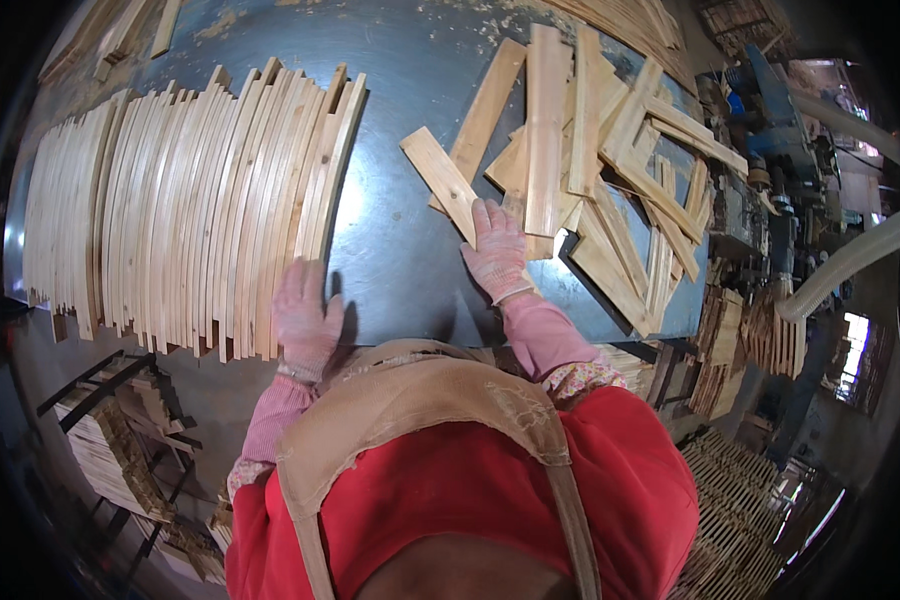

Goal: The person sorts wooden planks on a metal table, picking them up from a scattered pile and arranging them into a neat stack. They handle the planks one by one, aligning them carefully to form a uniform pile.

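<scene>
My left hand (308, 318), in a pale pinkish glove, lies against the near end of the rightmost strips in a long row of wooden strips (200, 210). Its fingers are stretched out with the thumb apart, and it holds nothing. My right hand (497, 250), gloved alike, rests flat over the near end of a short wooden board (438, 178) with a dark knot. The thumb lies at the board's left edge, the fingers on top and to the right. Beyond and right of that hand is a jumbled heap of boards (545, 130), several of them crossing over one another.
Both hands work over a grey metal tabletop (385, 110) dusted with shavings. More strips (125, 40) lie at its far left. Stacked wood (110, 450) stands on a rack below left, with more stacks (735, 510) below right. Machinery (770, 150) and a pale hose (840, 265) are at right.
</scene>
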Tool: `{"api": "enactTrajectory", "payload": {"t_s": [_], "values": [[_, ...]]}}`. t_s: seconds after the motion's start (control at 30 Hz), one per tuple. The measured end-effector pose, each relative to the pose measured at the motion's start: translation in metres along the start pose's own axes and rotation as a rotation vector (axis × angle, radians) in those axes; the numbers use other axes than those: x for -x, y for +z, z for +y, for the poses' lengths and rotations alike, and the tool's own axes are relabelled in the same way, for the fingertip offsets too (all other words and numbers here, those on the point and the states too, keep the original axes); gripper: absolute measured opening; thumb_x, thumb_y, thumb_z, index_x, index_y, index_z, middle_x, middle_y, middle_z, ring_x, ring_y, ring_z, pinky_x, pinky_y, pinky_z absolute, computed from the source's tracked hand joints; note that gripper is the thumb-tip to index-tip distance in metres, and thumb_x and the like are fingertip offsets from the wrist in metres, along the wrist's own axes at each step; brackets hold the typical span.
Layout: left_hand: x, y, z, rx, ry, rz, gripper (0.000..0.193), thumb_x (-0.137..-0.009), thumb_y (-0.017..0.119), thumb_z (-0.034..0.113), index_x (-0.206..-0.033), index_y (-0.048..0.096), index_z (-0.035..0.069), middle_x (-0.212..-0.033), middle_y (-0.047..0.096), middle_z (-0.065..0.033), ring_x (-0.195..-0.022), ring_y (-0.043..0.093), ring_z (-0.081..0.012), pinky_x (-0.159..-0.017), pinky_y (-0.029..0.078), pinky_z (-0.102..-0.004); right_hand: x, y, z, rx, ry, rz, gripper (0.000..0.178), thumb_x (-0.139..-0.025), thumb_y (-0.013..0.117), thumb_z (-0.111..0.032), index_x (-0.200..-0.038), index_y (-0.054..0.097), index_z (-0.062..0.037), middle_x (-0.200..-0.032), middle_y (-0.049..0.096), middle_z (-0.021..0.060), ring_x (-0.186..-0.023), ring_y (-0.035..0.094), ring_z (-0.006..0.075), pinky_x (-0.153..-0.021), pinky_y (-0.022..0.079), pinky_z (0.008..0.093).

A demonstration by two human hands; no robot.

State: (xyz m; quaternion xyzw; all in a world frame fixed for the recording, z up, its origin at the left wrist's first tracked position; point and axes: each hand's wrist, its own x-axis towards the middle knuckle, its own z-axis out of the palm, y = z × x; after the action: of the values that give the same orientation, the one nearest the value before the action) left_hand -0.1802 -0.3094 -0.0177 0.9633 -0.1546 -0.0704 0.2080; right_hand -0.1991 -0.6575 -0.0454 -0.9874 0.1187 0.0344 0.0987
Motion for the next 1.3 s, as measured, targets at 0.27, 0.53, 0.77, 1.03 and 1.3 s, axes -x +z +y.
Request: {"api": "enactTrajectory", "payload": {"t_s": [0.27,0.53,0.77,1.03,1.3], "values": [[-0.093,0.079,0.125,1.234,-0.361,-0.430,0.060,-0.098,0.069,0.036,-0.141,0.062,-0.006,-0.134,0.070,-0.0248,-0.123,0.066,-0.0331,-0.108,0.049,-0.0399,-0.108,0.001,-0.011,-0.719,0.235,-0.049,0.059,-0.101,0.061,-0.048,-0.139,0.064,-0.0038,-0.120,0.070,0.0268,-0.121,0.065,0.0432,-0.109,0.048,0.0472],[-0.112,0.012,0.075,0.036,-0.334,-0.282,0.048,-0.095,0.073,0.039,-0.126,0.070,0.002,-0.112,0.073,-0.0196,-0.110,0.070,-0.0362,-0.098,0.054,-0.0489,-0.179,0.011,-0.019,-0.091,0.459,-0.107,0.097,-0.086,0.077,-0.050,-0.164,0.034,-0.0107,-0.165,0.040,0.0197,-0.140,0.051,0.0446,-0.112,0.047,0.0505],[-0.062,0.034,0.016,-0.314,-0.183,0.029,0.062,-0.091,0.079,0.025,-0.148,0.057,0.021,-0.159,0.041,-0.0090,-0.149,0.038,-0.0362,-0.119,0.039,-0.0523,-0.138,0.039,0.001,-1.166,0.425,-0.067,0.079,-0.086,0.059,-0.011,-0.162,0.040,-0.0040,-0.127,0.069,0.0166,-0.114,0.068,0.0313,-0.105,0.053,0.0408],[-0.063,0.019,-0.002,-0.028,-0.024,0.167,0.042,-0.096,0.070,0.027,-0.134,0.067,0.011,-0.140,0.061,-0.0153,-0.133,0.055,-0.0382,-0.113,0.043,-0.0518,-0.044,0.064,-0.083,-1.653,0.221,-0.250,0.066,-0.089,0.051,-0.003,-0.154,0.052,-0.0007,-0.134,0.067,0.0149,-0.118,0.066,0.0275,-0.107,0.053,0.0374],[-0.064,0.035,-0.021,0.051,-0.048,0.187,0.043,-0.099,0.069,0.035,-0.132,0.071,0.008,-0.146,0.061,-0.0185,-0.136,0.053,-0.0400,-0.118,0.039,-0.0493,-0.022,0.009,-0.121,-0.553,-0.249,-0.356,0.069,-0.097,0.067,-0.032,-0.155,0.049,-0.0004,-0.143,0.064,0.0254,-0.135,0.059,0.0400,-0.117,0.044,0.0429]]}}
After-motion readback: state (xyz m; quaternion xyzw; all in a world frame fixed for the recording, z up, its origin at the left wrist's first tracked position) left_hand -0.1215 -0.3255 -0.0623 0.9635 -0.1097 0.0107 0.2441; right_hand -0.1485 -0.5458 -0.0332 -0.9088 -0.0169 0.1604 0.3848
